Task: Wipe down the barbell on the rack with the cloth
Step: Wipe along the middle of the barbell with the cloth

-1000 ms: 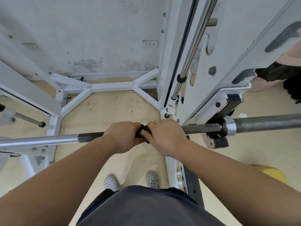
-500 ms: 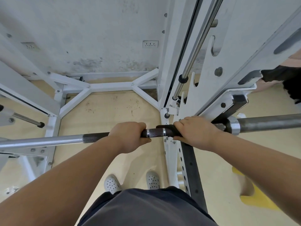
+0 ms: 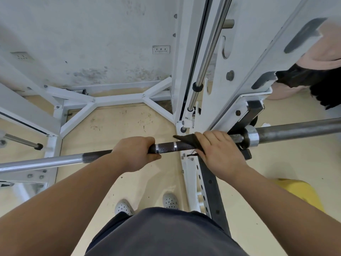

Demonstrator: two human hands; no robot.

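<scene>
Right hand [image 3: 219,154] has travelled along the barbell [image 3: 166,147] toward the collar [image 3: 251,136]. One second ago it sat against the left hand [image 3: 136,154]; a bare stretch of dark knurled shaft with two bright ring marks now lies between the two hands.

Left hand: fingers curled over the top of the shaft, thumb wrapped underneath, gripping bare metal. Fingertips are hidden behind the bar.

Right hand: fingers laid over the dark cloth [image 3: 188,143] and bent down the far side of the shaft, clamping the cloth round the bar. One cloth corner projects leftward from under the index finger; a small flap hangs below the shaft.

Barbell position: horizontal across the view, seated in the hook [image 3: 254,108] of the white rack [image 3: 184,52] just beside the right hand, with the sleeve running out to the right edge.
</scene>
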